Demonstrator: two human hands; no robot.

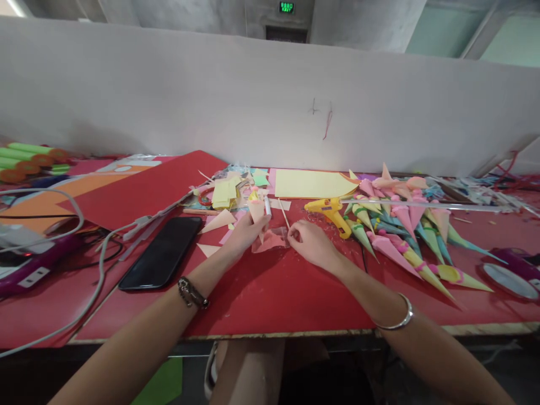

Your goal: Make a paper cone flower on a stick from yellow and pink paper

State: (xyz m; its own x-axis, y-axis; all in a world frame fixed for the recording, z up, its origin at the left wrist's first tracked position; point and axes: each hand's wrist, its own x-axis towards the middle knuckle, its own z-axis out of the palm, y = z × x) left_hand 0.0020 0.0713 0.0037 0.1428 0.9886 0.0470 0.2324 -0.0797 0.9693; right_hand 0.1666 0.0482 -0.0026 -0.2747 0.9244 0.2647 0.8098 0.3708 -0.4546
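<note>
The left hand (245, 235), fingers closed in a pinch, holds a cream paper cone (256, 210) with yellow at its top, roughly upright over the red tabletop (274, 298). The right hand (314, 244) has thumb and fingertips drawn together, apparently on the lower end of a thin stick (283, 212), just beside pink clay-like material (273, 239) in clear plastic. To the right, beyond a yellow glue gun (331, 211), lies a heap of trimmed cones (390, 248) that look finished; the held one seems only part-decorated. Farther off, yellow paper sheets (224, 193) lie flat, unrolled.
</note>
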